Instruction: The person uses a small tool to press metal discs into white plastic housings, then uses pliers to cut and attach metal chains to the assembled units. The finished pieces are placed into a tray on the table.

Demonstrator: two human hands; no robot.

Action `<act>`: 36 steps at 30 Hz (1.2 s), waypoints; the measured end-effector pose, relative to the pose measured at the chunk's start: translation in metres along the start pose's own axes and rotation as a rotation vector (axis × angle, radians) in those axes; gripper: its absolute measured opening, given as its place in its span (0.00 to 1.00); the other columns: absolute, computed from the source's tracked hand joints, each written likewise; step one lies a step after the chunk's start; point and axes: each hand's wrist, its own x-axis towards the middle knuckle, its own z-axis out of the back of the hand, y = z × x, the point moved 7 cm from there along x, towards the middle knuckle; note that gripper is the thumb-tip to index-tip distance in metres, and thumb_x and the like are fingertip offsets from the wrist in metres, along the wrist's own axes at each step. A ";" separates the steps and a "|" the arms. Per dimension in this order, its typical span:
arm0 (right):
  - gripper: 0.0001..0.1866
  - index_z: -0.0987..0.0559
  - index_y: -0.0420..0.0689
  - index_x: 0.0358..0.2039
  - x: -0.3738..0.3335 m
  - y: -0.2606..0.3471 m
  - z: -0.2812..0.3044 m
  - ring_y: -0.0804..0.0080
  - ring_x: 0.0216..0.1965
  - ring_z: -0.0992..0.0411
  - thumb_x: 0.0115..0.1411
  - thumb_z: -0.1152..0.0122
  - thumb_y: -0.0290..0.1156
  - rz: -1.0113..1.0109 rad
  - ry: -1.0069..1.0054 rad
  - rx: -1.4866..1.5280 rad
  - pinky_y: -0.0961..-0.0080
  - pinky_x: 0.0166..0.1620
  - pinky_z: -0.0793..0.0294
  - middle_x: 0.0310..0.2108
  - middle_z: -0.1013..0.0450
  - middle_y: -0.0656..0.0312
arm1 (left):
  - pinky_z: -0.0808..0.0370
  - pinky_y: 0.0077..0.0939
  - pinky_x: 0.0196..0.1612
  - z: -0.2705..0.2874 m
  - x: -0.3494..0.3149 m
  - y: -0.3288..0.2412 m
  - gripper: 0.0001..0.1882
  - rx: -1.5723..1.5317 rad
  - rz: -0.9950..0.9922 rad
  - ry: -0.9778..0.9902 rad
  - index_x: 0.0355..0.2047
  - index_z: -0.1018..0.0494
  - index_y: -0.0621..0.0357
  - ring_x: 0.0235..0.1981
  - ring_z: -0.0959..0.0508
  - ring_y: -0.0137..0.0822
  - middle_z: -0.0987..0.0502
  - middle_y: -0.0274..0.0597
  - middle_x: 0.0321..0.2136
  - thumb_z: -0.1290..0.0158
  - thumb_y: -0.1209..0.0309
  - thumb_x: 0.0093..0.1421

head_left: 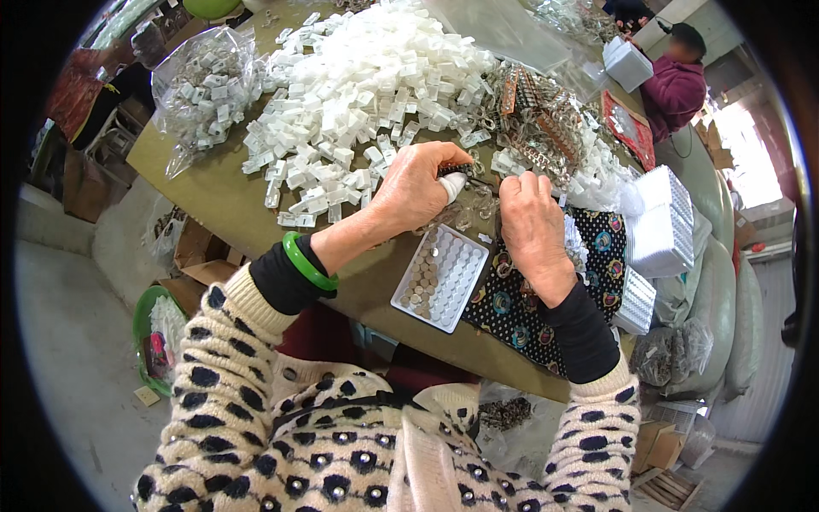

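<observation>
On the near side lies a white celled plastic tray [465, 275], round tan discs [421, 280] filling its left part. Right of the tray spreads a black polka-dot cloth [512, 309]. Just past the tray's far edge, the left hand [416, 188], one digit wrapped in white, grips a dark ridged strip [455, 169]; the right hand [536, 226] has its fingers bunched, and whether they pinch anything I cannot tell. Farther beyond the tray rises a heap of translucent white plastic pieces [367, 81], and at the tray's far right is a person in maroon [676, 98]
</observation>
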 end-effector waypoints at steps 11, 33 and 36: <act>0.06 0.28 0.41 0.27 -0.004 -0.003 -0.002 0.62 0.34 0.28 0.48 0.41 0.21 -0.042 -0.009 0.040 0.73 0.30 0.21 0.29 0.31 0.56 | 0.25 0.24 0.35 0.003 -0.002 0.001 0.12 0.077 0.002 -0.079 0.41 0.22 0.66 0.30 0.21 0.28 0.18 0.45 0.30 0.44 0.79 0.54; 0.07 0.27 0.37 0.30 -0.001 -0.018 -0.005 0.62 0.38 0.29 0.48 0.41 0.21 -0.109 0.033 -0.100 0.76 0.33 0.22 0.31 0.30 0.53 | 0.27 0.21 0.41 -0.003 -0.002 0.019 0.13 -0.073 0.138 -0.017 0.43 0.25 0.66 0.35 0.24 0.26 0.20 0.39 0.34 0.44 0.80 0.55; 0.08 0.27 0.37 0.31 -0.002 -0.014 -0.004 0.59 0.39 0.30 0.48 0.41 0.20 -0.053 0.056 0.055 0.74 0.36 0.22 0.32 0.30 0.53 | 0.27 0.20 0.40 -0.004 -0.002 0.018 0.13 -0.221 0.136 0.002 0.43 0.25 0.66 0.35 0.26 0.23 0.21 0.36 0.34 0.45 0.82 0.56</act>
